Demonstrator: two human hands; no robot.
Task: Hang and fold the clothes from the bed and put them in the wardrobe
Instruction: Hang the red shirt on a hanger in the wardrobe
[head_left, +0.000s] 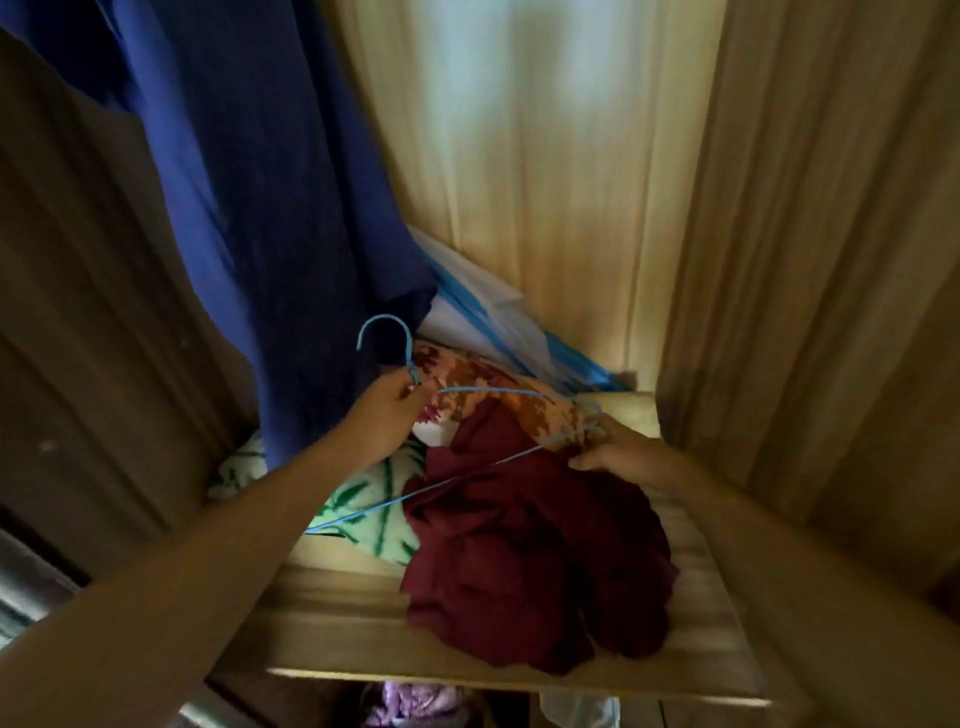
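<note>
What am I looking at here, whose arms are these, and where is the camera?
There is no machine here. These are a person's two bare arms, filmed by a single wide-angle camera worn on the head. It looks forward and down into what seems to be a wooden wardrobe.

The left hand pinches a blue wire hanger just below its hook. The right hand grips the hanger's other end.

Under the hanger, a crumpled maroon garment lies on the shelf. A floral cloth lies behind it and a green patterned cloth to its left. A blue garment hangs at the left.
</note>
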